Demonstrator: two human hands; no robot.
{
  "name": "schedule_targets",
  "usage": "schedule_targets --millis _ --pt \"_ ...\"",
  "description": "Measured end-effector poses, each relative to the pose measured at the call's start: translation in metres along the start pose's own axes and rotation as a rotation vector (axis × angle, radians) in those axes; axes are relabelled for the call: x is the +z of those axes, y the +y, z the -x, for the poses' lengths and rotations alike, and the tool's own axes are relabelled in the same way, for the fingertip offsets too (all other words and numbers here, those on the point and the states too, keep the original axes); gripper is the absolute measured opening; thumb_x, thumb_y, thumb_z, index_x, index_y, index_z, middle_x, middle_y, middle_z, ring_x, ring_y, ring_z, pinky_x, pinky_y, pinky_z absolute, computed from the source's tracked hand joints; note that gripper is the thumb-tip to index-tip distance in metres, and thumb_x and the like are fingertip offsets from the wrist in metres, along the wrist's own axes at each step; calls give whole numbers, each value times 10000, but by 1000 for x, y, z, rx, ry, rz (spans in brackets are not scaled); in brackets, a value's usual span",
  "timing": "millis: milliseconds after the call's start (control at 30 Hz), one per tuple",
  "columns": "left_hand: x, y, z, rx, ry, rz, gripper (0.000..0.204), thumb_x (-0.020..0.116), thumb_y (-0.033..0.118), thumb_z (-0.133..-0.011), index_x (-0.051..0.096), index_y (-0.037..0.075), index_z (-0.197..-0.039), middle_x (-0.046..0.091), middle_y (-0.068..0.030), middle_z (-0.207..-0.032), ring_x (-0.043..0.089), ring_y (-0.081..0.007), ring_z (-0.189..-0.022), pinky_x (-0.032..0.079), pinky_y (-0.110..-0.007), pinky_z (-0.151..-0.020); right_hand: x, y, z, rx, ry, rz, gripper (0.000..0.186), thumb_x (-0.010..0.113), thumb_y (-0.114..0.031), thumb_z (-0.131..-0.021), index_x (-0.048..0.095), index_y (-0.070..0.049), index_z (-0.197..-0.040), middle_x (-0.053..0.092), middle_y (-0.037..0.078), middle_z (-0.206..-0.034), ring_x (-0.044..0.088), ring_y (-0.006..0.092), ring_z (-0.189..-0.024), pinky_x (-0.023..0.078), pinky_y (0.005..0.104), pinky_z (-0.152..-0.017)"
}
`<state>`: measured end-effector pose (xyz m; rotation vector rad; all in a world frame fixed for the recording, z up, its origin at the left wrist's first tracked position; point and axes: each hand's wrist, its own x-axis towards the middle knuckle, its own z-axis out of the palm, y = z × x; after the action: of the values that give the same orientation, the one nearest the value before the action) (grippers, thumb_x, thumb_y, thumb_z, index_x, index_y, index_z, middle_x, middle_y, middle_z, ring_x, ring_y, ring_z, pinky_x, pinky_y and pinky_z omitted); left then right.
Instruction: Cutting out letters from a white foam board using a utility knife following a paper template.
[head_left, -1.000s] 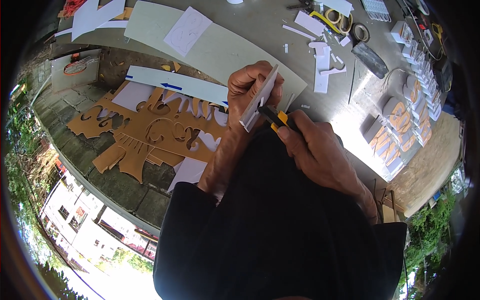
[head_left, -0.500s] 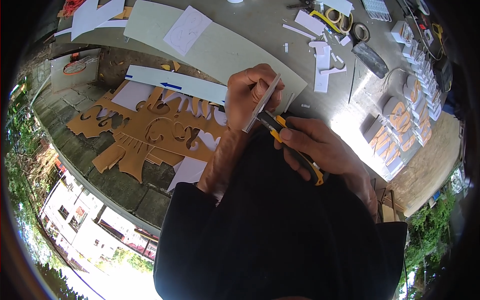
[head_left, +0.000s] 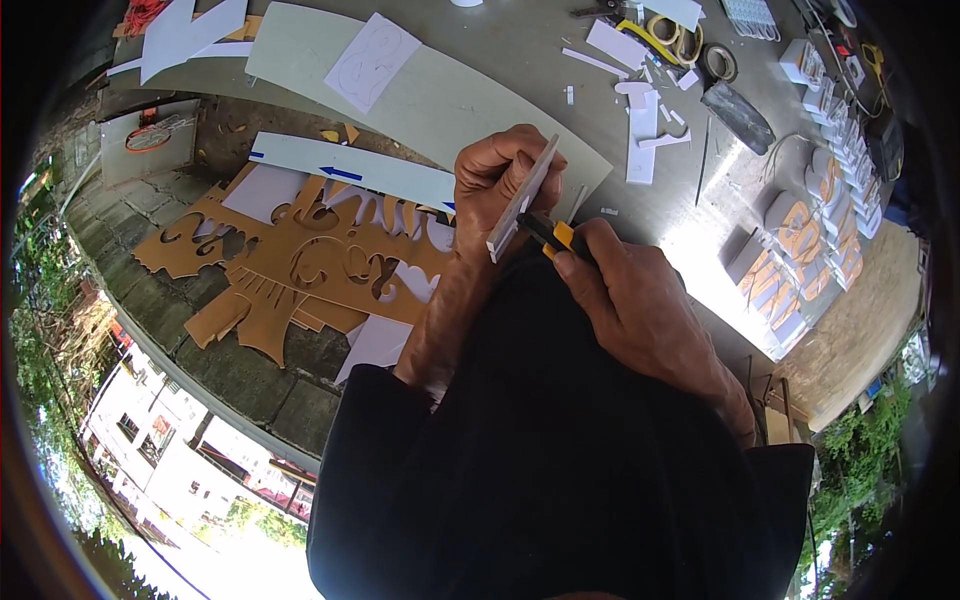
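Observation:
My left hand (head_left: 483, 190) grips a thin flat whitish piece (head_left: 524, 200), seen nearly edge-on and held tilted up above the work surface. My right hand (head_left: 635, 295) is wrapped round a black and yellow utility knife (head_left: 558, 238). The knife's front end meets the lower part of the piece's face. I cannot make out the blade itself. Most of the knife's handle is hidden inside my fist. Both hands are close together in front of my dark shirt.
Beyond them a long pale board (head_left: 480, 105) carries a sheet with a drawn outline (head_left: 372, 62). Brown cut-out panels (head_left: 300, 250) lie at left, beside a white strip with blue arrows (head_left: 340, 172). Scraps, tape rolls (head_left: 690, 42) and a dark block (head_left: 738, 117) are on the grey table; white-sided shapes stand right.
My right hand has turned and risen slightly, so the knife's rear end no longer shows. The piece in my left hand has tilted a little, showing more of its face.

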<state>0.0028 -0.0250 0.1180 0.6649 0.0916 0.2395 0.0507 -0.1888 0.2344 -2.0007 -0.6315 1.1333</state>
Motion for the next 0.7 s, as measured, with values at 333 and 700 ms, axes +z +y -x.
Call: schedule_targets --millis 333,700 --pt "-15 -13 1 -31 -13 268 376 734 277 -967 641 -8 -1194 626 -75 -891 523 -96 -596 409 -210 -445 -23 23 -10 278 -500 -942 412 474 -377 -1111 613 6 -1050 592 45 -664 558 106 -462 435 236 -447" --pt "-13 -12 0 -113 65 457 334 666 274 -1009 614 17 -1214 588 -53 -906 515 -82 -600 438 -189 -379 -17 17 -20 -6 39 -662 248 724 -166 -981 610 3 -1123 697 60 -845 657 108 -613 504 236 -551"
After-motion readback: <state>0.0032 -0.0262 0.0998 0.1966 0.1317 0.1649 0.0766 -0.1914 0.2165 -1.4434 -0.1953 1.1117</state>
